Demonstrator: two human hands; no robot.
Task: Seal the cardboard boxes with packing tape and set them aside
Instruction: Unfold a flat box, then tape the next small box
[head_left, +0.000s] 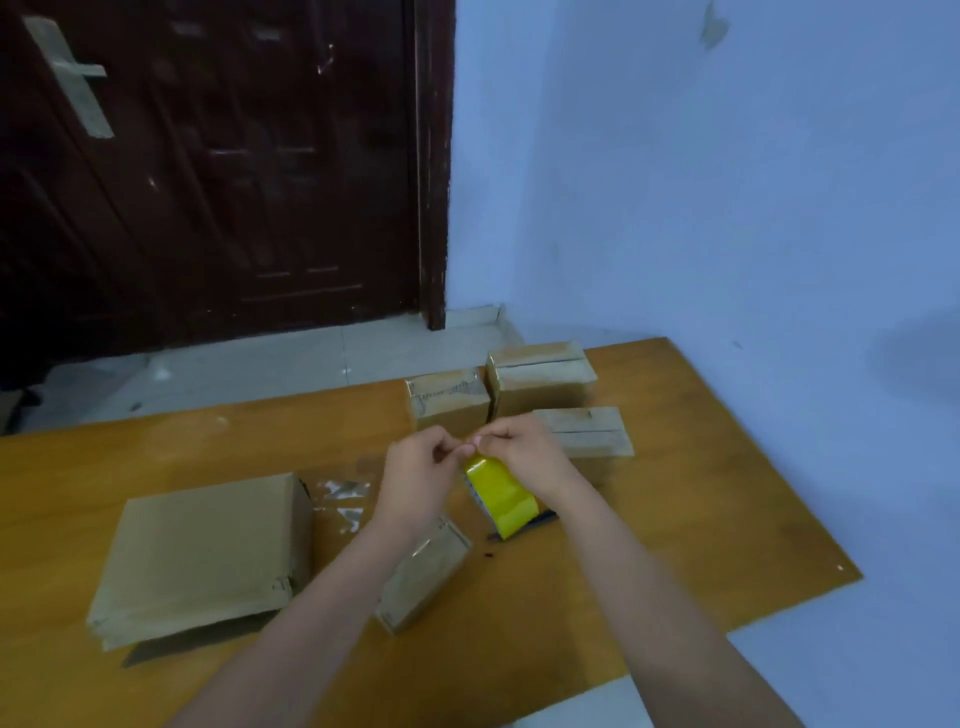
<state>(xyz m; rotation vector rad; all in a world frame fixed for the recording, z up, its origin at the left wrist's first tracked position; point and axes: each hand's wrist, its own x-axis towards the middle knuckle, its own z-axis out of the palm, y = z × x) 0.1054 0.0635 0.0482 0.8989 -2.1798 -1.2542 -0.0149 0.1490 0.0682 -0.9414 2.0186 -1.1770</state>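
On the table (675, 519), three boxes (540, 379) stand behind the tape roll (501, 499), a flat box (202, 551) left.

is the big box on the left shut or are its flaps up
Shut. The big flat box lies on the table with its top flat and no flaps raised. Whether tape seals it, cannot tell.

Your left forearm (332, 597) covers the near-left part of the small flat cardboard box (431, 571), and both your arms run off the bottom edge. Your right hand (524, 452) hides the upper end of the yellow roll of packing tape (501, 499), and you cannot tell whether a strip is pinched between the blurred fingertips. A dark thin object (540, 519) behind the roll is too hidden to identify. The markings on 1 far taped cardboard box (447, 400) are too small to read.
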